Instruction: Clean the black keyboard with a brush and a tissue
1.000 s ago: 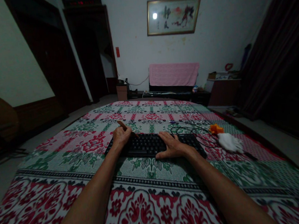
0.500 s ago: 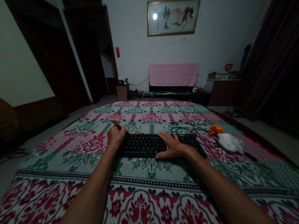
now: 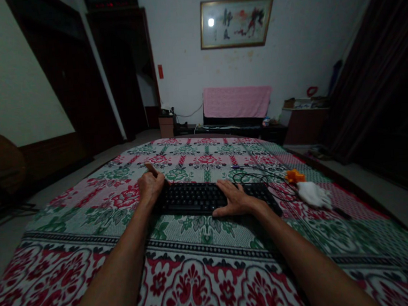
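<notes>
I saw the black keyboard (image 3: 207,197) lying on the patterned bed (image 3: 206,270). My left hand (image 3: 150,187) was closed around a thin stick (image 3: 151,169) at the keyboard's left end, while my right hand (image 3: 235,198) rested flat, fingers spread, on its keys.

The bedspread (image 3: 204,247) is showing bold red and pink flowers on white, crossed by green patterned bands with dark scalloped edging. A black keyboard (image 3: 196,198) is lying against that floral print, its black cable (image 3: 258,177) looping over the green. An orange object (image 3: 295,176) is glowing beside a plain white cloth (image 3: 313,195). Farther back, a pink cover (image 3: 237,102) is draping over something dark, and a gold-framed picture (image 3: 237,22) is showing black and red brushstrokes.
</notes>
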The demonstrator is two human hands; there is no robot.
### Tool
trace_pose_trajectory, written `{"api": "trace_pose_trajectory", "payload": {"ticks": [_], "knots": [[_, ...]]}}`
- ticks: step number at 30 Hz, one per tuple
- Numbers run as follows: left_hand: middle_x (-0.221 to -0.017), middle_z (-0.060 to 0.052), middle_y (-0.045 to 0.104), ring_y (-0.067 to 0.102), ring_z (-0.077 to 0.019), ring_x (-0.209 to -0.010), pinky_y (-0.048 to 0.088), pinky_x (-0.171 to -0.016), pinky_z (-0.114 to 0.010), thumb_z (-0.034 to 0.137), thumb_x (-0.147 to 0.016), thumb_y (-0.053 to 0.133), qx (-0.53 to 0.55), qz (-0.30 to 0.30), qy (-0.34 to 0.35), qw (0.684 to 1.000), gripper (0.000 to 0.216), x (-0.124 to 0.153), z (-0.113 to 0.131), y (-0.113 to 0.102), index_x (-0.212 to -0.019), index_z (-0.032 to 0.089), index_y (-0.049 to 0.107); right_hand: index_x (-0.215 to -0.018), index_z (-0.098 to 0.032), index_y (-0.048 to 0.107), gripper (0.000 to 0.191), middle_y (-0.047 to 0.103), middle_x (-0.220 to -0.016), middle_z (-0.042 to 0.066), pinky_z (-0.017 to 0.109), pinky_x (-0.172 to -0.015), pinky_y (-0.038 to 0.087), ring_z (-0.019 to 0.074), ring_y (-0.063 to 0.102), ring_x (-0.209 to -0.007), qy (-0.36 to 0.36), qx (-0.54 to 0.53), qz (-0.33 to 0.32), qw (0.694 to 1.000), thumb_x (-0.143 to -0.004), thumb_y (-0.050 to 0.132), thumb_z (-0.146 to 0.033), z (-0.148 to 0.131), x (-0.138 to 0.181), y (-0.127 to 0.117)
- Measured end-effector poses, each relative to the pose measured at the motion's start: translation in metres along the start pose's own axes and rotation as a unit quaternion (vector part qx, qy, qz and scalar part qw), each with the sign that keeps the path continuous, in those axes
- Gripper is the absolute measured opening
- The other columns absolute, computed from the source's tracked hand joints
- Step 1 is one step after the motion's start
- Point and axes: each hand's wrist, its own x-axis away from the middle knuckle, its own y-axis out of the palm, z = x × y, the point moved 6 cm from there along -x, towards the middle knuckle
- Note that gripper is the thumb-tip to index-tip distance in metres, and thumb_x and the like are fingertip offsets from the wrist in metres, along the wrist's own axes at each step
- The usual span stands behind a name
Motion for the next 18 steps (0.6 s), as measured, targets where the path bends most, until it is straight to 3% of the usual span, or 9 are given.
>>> {"api": "trace_pose_trajectory", "payload": {"ticks": [7, 13, 18], "knots": [[-0.083, -0.014, 0.071, 0.065, -0.0274, -0.079, 0.045, -0.063, -0.028, 0.040, -0.074, 0.045, 0.039, -0.056, -0.015, 0.998, 0.039, -0.002, 0.000, 0.005, -0.082, 0.012, 0.071, -0.146, -0.017, 0.015, 0.117, 0.012, -0.152, 0.015, 0.061, -0.109, -0.001, 0.0363, 0.005, -0.139, 0.005, 0.000, 0.000, 1.000, -0.054, 0.062, -0.074, 0.000, 0.000, 0.000], [-0.085, -0.017, 0.070, 0.064, -0.0310, -0.084, 0.046, -0.069, -0.033, 0.037, -0.077, 0.041, -0.020, 0.031, -0.014, 0.999, 0.040, -0.005, -0.011, -0.006, -0.084, 0.012, 0.071, -0.146, -0.018, 0.015, 0.118, 0.011, -0.152, 0.015, 0.061, -0.108, 0.000, 0.0369, 0.005, -0.139, 0.000, 0.000, 0.003, 1.000, -0.054, 0.062, -0.075, 0.002, -0.002, 0.002], [-0.087, -0.018, 0.070, 0.064, -0.0316, -0.085, 0.046, -0.069, -0.032, 0.037, -0.076, 0.042, -0.009, 0.010, -0.029, 0.999, 0.040, -0.012, -0.015, -0.007, -0.085, 0.010, 0.071, -0.146, -0.018, 0.015, 0.118, 0.013, -0.152, 0.015, 0.061, -0.109, 0.000, 0.0370, 0.006, -0.139, 0.006, 0.003, 0.003, 1.000, -0.054, 0.061, -0.075, 0.001, 0.000, 0.000]]}}
